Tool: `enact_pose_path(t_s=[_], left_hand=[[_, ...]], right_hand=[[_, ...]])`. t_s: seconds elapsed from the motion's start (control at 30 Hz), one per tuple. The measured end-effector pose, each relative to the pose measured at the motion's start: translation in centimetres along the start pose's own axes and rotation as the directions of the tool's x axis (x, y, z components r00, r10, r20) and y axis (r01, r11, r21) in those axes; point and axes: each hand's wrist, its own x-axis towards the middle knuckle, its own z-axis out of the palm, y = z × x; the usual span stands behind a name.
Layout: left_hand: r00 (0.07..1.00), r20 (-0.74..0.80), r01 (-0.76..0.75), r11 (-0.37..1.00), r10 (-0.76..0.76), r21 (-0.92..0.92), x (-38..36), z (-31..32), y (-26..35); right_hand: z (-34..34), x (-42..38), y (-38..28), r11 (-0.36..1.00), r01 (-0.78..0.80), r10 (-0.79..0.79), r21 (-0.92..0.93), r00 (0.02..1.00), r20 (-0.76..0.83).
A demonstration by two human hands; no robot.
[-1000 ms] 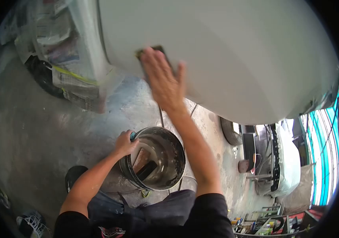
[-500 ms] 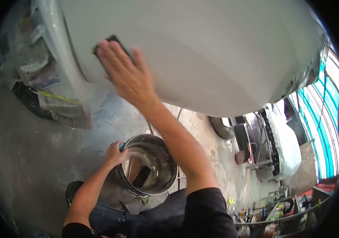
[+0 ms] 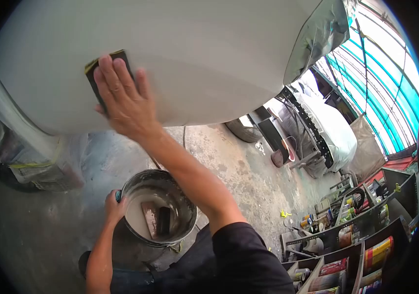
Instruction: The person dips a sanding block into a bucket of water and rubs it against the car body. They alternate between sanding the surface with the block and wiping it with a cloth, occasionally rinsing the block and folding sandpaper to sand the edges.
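Observation:
My right hand [image 3: 131, 105] lies on a dark sanding block [image 3: 96, 83] with yellowish edges, pressing it against a smooth pale grey vehicle panel [image 3: 195, 63]. Its fingers stretch over the block and the thumb is along the near side. Below, my left hand [image 3: 115, 208] is closed at the rim of a dark bucket [image 3: 188, 223], with a small teal thing [image 3: 118, 196] showing at the fingers; what that is I cannot make out. Inside the bucket is cloudy water [image 3: 137, 215], with a brownish block [image 3: 149, 219] and a black block [image 3: 163, 221] side by side.
Masking film and paper [image 3: 48, 169] cover the wheel area at left. A loose tyre [image 3: 244, 130] lies beyond the bucket on the concrete floor [image 3: 219, 161]. At lower right stand shelves [image 3: 361, 235] with several cans. A plastic-covered vehicle [image 3: 329, 127] is behind.
My view has swung, bringing more of the shelves into sight. The right hand remains on the block against the panel, and the left stays at the bucket rim.

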Motion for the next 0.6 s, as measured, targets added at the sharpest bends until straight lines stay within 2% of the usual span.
enact_pose_path(t_s=[0.03, 0.07, 0.1, 0.13, 0.17, 0.2, 0.27, 0.3, 0.37, 0.43, 0.53, 0.6], left_hand=[[1.0, 0.003, 0.01, 1.0, -0.01, 0.001, -0.3, 0.0, 0.2], [1.0, 0.006, 0.017, 1.0, -0.017, 0.001, -0.4, -0.2, 0.3], [1.0, 0.007, 0.019, 1.0, -0.019, 0.002, -0.3, -0.5, 0.6], [1.0, 0.003, 0.015, 1.0, -0.015, -0.005, 0.0, -0.7, 1.1], [1.0, -0.004, 0.015, 1.0, -0.015, -0.015, 0.2, -0.7, 1.5], [1.0, 0.0, 0.022, 1.0, -0.022, -0.02, -0.1, -0.6, 1.7], [1.0, -0.018, 0.009, 1.0, -0.009, 0.01, -0.4, -0.7, 1.6], [0.999, -0.04, 0.0, 1.0, 0.001, 0.016, 0.0, -0.5, 1.7], [1.0, -0.005, 0.025, 0.999, -0.026, -0.039, 0.2, -0.6, 1.7], [0.999, 0.02, 0.04, 0.997, -0.038, -0.069, 0.3, -0.7, 1.9], [0.998, 0.017, 0.054, 0.995, -0.053, -0.086, 0.0, -0.9, 1.9], [0.998, 0.031, 0.052, 0.995, -0.05, -0.088, 0.1, -1.0, 1.8]], right_hand=[[-0.6, -0.4, 1.0, 0.998, 0.046, -0.047, -0.054, 0.999, -0.019], [-0.2, -4.4, 4.0, 0.997, -0.06, 0.061, -0.04, 0.998, 0.017], [-1.2, -8.2, 7.8, 0.985, -0.109, 0.115, -0.136, 0.993, 0.035], [-2.7, -11.3, 10.8, 0.949, -0.315, 0.315, -0.025, 0.949, -0.006], [-4.5, -11.6, 12.3, 0.859, -0.506, 0.512, 0.08, 0.847, -0.143], [-4.1, -12.2, 13.2, 0.754, -0.642, 0.656, 0.136, 0.724, -0.215], [-3.3, -7.8, 11.0, 0.553, -0.758, 0.83, 0.345, 0.463, -0.311], [-2.4, -4.8, 9.1, 0.451, -0.765, 0.886, 0.459, 0.32, -0.336], [-0.4, -1.3, 3.4, 0.603, -0.665, 0.797, 0.44, 0.508, -0.325], [-0.2, -1.1, -1.8, 0.786, -0.595, 0.618, 0.166, 0.761, -0.199], [-1.2, -5.9, 5.5, 0.85, -0.527, 0.517, 0.012, 0.829, -0.213], [-3.4, -7.7, 12.1, 0.632, -0.758, 0.76, 0.163, 0.565, -0.322]])
